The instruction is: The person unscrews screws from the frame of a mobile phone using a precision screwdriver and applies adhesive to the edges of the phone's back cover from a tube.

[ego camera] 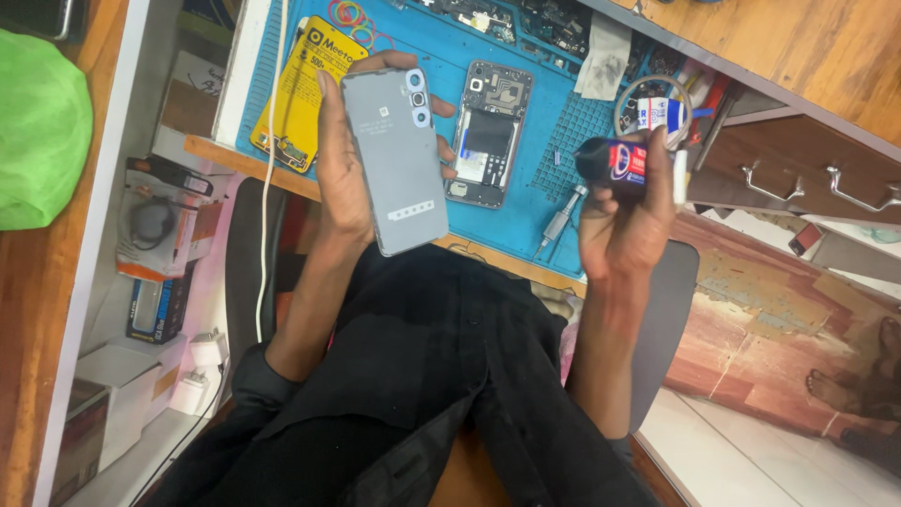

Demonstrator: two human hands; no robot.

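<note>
Above the blue mat [535, 188], left fingers [330, 122] grip the grey phone cover [399, 160], right fingers [657, 155] the dark tube [615, 161]

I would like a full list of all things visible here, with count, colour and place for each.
back cover: one, grey, in the left hand
opened phone: one, dark, lying on the mat
mat: one, blue, on the worktop
tube: one, black with a red and blue label, in the right hand
yellow pack: one, on the mat, left part
rubber bands: several, coloured, top of the mat
cable: one, white, hanging at the left
green cloth: one, far left
drawer handles: two, metal, right
left hand: one, gripping the back cover
right hand: one, gripping the tube
</note>
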